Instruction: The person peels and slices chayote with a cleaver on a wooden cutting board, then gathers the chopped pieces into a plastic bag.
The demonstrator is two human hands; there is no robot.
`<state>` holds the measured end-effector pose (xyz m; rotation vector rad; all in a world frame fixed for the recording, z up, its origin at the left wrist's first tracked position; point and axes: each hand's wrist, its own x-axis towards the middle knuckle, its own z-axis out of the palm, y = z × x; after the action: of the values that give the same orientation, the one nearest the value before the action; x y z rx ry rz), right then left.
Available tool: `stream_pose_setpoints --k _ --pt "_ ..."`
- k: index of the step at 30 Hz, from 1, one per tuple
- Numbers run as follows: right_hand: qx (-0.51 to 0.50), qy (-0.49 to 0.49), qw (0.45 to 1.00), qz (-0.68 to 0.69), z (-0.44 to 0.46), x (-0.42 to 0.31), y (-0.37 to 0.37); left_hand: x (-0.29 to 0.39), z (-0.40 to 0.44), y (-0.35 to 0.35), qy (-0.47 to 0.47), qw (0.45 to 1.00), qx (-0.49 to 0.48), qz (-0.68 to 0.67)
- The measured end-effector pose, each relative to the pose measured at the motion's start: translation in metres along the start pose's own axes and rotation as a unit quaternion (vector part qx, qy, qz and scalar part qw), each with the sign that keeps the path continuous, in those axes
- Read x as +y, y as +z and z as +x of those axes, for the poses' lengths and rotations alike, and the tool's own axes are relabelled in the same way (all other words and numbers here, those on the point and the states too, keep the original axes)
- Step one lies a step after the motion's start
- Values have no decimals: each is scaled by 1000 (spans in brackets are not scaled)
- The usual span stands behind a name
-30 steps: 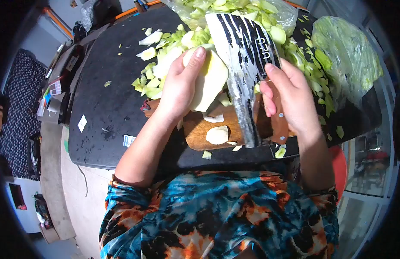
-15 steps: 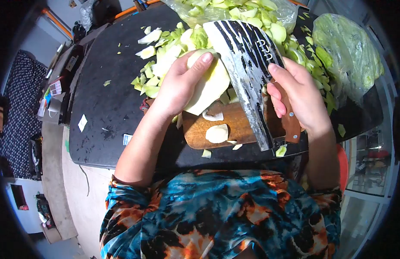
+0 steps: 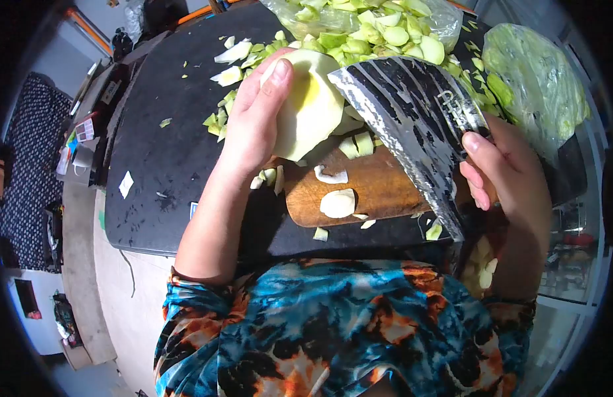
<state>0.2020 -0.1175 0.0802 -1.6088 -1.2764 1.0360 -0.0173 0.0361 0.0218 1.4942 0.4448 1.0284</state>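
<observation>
My left hand [image 3: 259,119] is wrapped round a large pale whitish-green vegetable piece [image 3: 312,109], with the thumb over its near face; its exact kind is unclear. A broad cleaver [image 3: 412,119] with black and white streaks on its blade is gripped in my right hand [image 3: 501,162], its handle mostly hidden by my fingers and forearm. The blade is tilted and stands apart from the piece at its lower part; whether the upper tip touches cannot be told. Below lies a wooden cutting board [image 3: 386,198] bearing a round pale slice [image 3: 337,203] and a curved white scrap [image 3: 331,175].
A black table [image 3: 164,132] holds scattered pale green pieces [image 3: 234,75]. At the back is a clear plastic bag [image 3: 290,23] with a heap of cut pieces [image 3: 379,33]. A second plastic bag [image 3: 534,83] of green leaves stands at the right.
My left hand has shifted left with the vegetable piece. My right hand has moved right and down with the cleaver, and the blade has swung lower, away from the piece.
</observation>
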Motion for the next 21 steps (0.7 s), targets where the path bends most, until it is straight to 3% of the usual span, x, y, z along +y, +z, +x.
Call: stream_pose_setpoints --k 5,11,21 --pt "20 11 999 -34 -14 -17 -3 6 -5 4 5 1000 19 16" --pt "19 15 999 -36 -18 -21 -11 9 -4 -3 3 998 -50 29" --pt "73 78 989 -106 -26 -31 -12 11 -5 -1 -7 996 -86 39"
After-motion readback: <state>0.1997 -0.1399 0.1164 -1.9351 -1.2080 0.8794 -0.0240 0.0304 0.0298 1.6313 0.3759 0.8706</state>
